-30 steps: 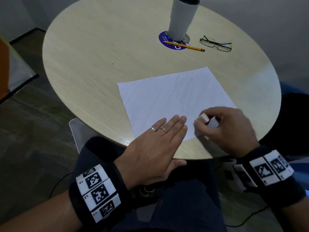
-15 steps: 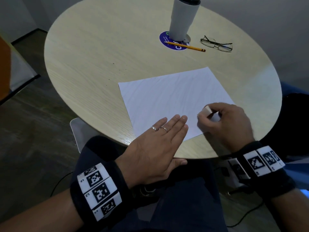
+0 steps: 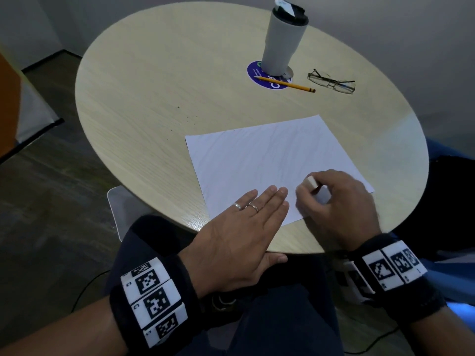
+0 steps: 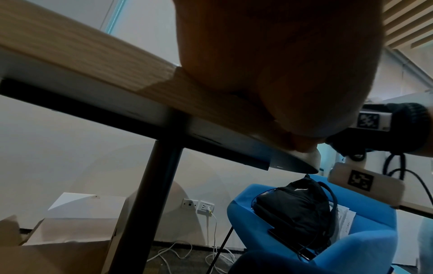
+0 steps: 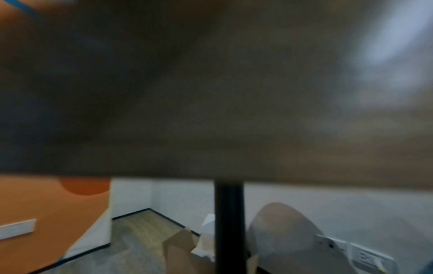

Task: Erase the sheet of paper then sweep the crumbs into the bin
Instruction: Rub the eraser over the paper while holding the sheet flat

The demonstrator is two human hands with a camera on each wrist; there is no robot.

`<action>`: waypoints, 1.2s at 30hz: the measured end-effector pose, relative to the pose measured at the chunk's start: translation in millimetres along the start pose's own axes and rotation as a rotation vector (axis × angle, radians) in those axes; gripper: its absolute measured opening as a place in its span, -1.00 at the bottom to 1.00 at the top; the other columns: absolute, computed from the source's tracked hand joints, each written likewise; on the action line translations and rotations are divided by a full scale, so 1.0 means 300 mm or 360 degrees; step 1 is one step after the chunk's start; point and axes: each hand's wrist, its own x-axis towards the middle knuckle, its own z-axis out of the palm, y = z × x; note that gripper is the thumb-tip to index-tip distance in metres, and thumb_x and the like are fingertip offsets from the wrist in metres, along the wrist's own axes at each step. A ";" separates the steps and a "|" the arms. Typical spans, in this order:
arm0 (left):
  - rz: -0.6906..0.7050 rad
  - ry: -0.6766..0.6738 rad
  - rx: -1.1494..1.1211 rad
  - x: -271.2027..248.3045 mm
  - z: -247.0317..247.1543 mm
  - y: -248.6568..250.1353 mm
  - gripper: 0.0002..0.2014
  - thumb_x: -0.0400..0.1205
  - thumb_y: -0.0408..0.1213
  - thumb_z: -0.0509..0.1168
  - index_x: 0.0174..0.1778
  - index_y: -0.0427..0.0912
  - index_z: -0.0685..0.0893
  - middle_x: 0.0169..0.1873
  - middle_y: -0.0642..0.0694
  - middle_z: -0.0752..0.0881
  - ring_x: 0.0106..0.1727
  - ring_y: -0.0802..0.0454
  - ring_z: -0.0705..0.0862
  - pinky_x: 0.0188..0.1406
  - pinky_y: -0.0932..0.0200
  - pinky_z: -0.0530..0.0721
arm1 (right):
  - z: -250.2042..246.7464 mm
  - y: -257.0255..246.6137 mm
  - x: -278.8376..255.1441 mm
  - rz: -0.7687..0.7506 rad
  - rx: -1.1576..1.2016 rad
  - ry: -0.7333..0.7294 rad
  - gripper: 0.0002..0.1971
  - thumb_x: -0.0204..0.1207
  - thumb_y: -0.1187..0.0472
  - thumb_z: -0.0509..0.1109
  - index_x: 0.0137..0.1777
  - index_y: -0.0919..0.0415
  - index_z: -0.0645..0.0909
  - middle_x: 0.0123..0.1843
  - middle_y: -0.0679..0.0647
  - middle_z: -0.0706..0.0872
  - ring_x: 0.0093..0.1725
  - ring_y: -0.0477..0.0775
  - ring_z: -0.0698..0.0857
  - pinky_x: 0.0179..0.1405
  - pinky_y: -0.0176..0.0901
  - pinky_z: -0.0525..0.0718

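My left hand [image 3: 239, 235] lies flat, fingers straight and together, pressing the near left corner of the sheet of paper [image 3: 270, 160] on the round table [image 3: 159, 80]. The sheet lies skewed, its long axis running left to right. My right hand [image 3: 336, 204] pinches a white eraser [image 3: 311, 182] against the sheet's near edge; the blue coaster's [image 3: 254, 73] print is unreadable.

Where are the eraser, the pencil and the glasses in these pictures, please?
eraser [image 3: 311, 182]: head view, on the pale block's exposed end above the right hand's fingers.
pencil [image 3: 288, 84]: head view, on the middle of the yellow shaft.
glasses [image 3: 332, 82]: head view, on the bridge between the two lenses.
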 end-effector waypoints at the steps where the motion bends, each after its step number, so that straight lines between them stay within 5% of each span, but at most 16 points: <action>1: -0.0005 0.0006 0.0004 0.000 0.001 0.001 -0.16 0.85 0.30 -0.11 0.84 -0.34 0.09 0.85 -0.27 -0.03 0.88 -0.13 -0.07 0.84 -0.16 0.06 | 0.011 -0.029 -0.026 -0.0051 0.0016 -0.0029 -0.77 0.57 -0.04 0.43 -0.28 0.00 0.62 -0.29 -0.09 0.68 -0.17 0.01 0.62 -0.22 -0.04 0.55; 6: -0.0001 -0.0008 0.0006 0.002 -0.001 0.000 -0.17 0.85 0.29 -0.11 0.84 -0.34 0.12 0.85 -0.27 -0.01 0.87 -0.14 -0.06 0.84 -0.16 0.06 | -0.007 0.030 0.029 0.0132 0.0088 -0.0018 -0.78 0.57 -0.03 0.47 -0.25 0.04 0.72 -0.27 -0.11 0.76 -0.17 0.01 0.69 -0.16 0.05 0.71; 11: -0.0002 -0.0007 0.0007 -0.001 -0.001 0.001 -0.16 0.85 0.29 -0.09 0.84 -0.33 0.10 0.85 -0.26 -0.03 0.88 -0.12 -0.09 0.84 -0.15 0.04 | -0.007 -0.018 -0.009 0.0006 0.0014 -0.0042 -0.77 0.55 0.03 0.48 -0.32 0.02 0.63 -0.31 -0.10 0.70 -0.15 0.01 0.60 -0.21 -0.02 0.55; 16: -0.0001 -0.0009 0.0011 0.001 0.000 0.000 -0.16 0.85 0.30 -0.11 0.84 -0.33 0.11 0.85 -0.26 -0.01 0.87 -0.12 -0.06 0.85 -0.14 0.03 | -0.013 0.051 0.035 0.0091 0.0099 -0.0051 -0.79 0.55 -0.03 0.46 -0.30 -0.03 0.70 -0.28 -0.14 0.76 -0.14 -0.01 0.67 -0.16 0.05 0.68; 20: -0.0001 -0.0006 0.0001 -0.001 -0.001 0.000 -0.17 0.85 0.30 -0.09 0.84 -0.32 0.12 0.85 -0.26 -0.01 0.87 -0.12 -0.07 0.85 -0.15 0.04 | -0.013 0.037 0.027 0.0042 0.0038 0.0017 -0.75 0.57 -0.03 0.40 -0.32 0.00 0.64 -0.30 -0.10 0.70 -0.16 0.01 0.59 -0.22 0.00 0.55; 36: 0.0002 -0.0025 0.0033 0.004 -0.002 0.000 -0.17 0.85 0.29 -0.09 0.84 -0.33 0.13 0.85 -0.27 0.00 0.87 -0.14 -0.04 0.84 -0.16 0.07 | -0.040 0.102 0.017 0.0147 0.0113 -0.0043 -0.80 0.51 -0.08 0.47 -0.29 -0.06 0.76 -0.25 -0.08 0.82 -0.15 0.10 0.74 -0.11 0.14 0.75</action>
